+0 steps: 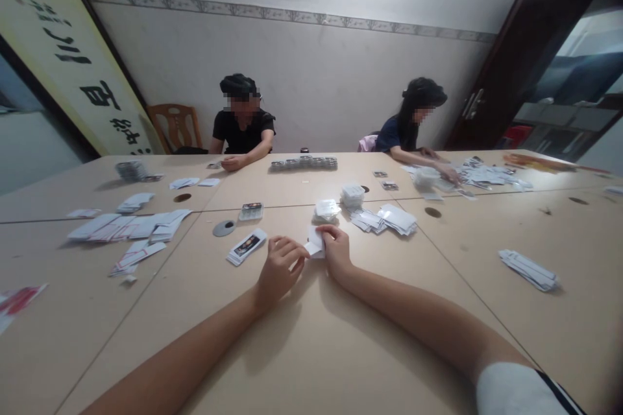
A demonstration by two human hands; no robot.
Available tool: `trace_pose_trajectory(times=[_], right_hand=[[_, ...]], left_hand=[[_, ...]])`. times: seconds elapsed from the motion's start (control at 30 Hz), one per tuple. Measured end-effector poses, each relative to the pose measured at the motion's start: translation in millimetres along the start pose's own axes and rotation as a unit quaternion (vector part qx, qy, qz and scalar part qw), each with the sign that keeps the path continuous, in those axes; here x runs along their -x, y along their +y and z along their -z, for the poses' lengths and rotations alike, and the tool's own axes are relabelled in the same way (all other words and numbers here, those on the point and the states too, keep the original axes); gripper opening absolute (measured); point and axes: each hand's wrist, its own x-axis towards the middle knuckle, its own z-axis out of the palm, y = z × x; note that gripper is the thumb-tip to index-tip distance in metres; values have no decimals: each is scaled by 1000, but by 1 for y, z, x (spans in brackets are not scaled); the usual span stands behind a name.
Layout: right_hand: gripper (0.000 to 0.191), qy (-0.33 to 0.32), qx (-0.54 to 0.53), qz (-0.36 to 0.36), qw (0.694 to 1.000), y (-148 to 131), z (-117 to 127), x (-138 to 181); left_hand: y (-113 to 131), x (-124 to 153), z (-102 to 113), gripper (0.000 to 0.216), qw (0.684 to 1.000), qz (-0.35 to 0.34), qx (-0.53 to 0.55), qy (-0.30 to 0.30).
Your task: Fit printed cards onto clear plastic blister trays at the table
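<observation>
A small folded white paper point(315, 240) is held up over the table between my two hands. My right hand point(337, 251) pinches its right side, thumb and fingers closed on it. At its lower left corner, the fingertips of my left hand point(282, 266) are closed on a protruding flap. Left of my hands lies a stack of white cards with a dark printed picture point(247, 245). Behind that stands a clear plastic case point(251, 211) with a dark insert. Just beyond my right hand are stacked clear cases point(326, 209) and loose white cards point(396, 218).
White paper stacks point(129, 227) spread at the left, and another bundle point(528, 270) lies at the right. A row of filled cases point(304, 163) stands across the table point(311, 343). Two people sit opposite: one person point(243, 123) at left, another person point(409, 123) reaching among papers.
</observation>
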Motion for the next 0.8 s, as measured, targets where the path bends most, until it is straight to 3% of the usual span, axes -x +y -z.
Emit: trace_pose_trajectory(times=[0.37, 0.8], right_hand=[[10, 9, -67, -24, 997, 3, -1, -1], [8, 14, -94, -55, 994, 0, -1, -1]], left_hand=[[3, 1, 1, 23, 998, -62, -19, -9], [3, 0, 2, 24, 996, -78, -31, -18]])
